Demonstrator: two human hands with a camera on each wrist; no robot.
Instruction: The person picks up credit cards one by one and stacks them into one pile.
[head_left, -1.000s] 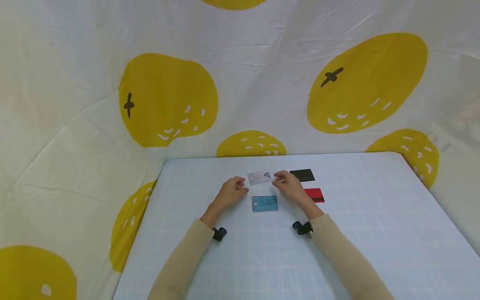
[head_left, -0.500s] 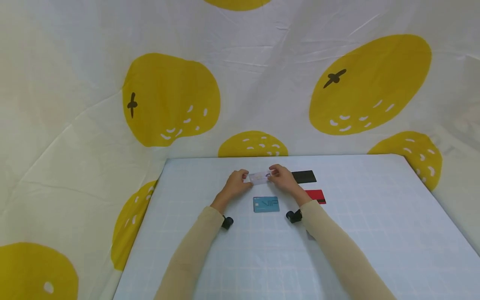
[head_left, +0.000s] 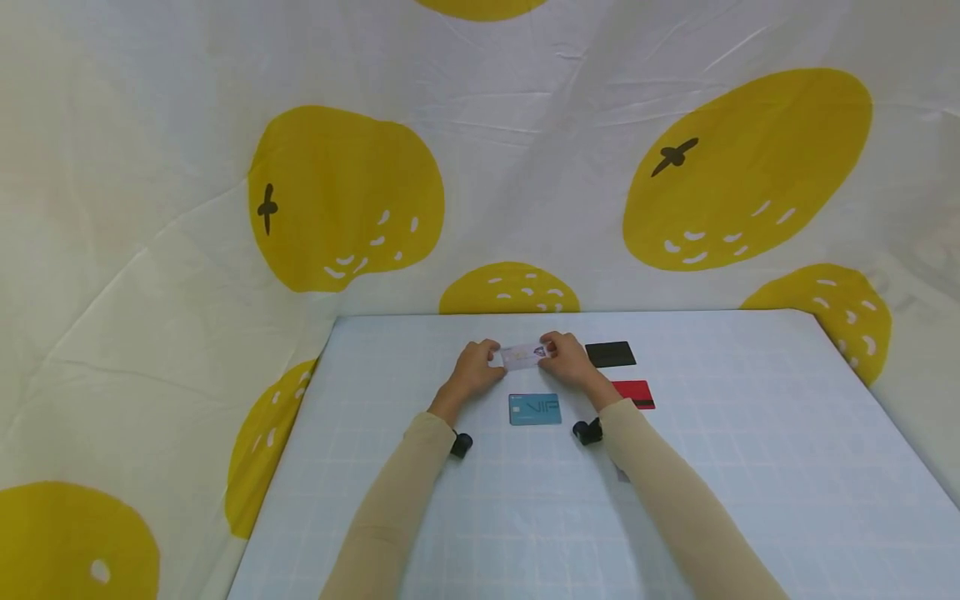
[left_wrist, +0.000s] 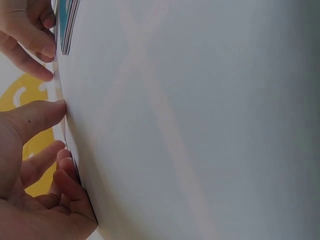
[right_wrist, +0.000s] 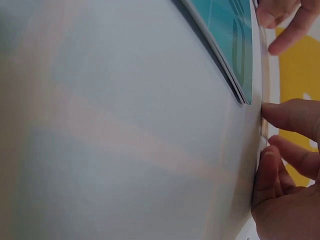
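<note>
A pale card with a small dark emblem [head_left: 525, 357] lies near the back of the table, between both hands. My right hand [head_left: 567, 360] pinches its right end; in the right wrist view the thumb [right_wrist: 292, 117] and index finger stand at two sides of the card's end. At the left end, my left hand [head_left: 474, 371] has thumb and forefinger at the card's edges. Its other fingers curl against the table in the left wrist view. Just in front lies a teal card marked VIP [head_left: 535, 409], on top of a thin stack seen edge-on in the right wrist view.
Right of the right hand lies a black card [head_left: 611, 354]. A red card with a dark stripe [head_left: 634, 394] is partly behind the right wrist. A greyish thing [head_left: 622, 475] shows beside the right sleeve, mostly covered. A fruit-patterned cloth [head_left: 532, 192] hangs behind the table.
Both hands have moved inward onto the ends of the pale card from either side. The right hand has also gone slightly back, uncovering more of the black card.
</note>
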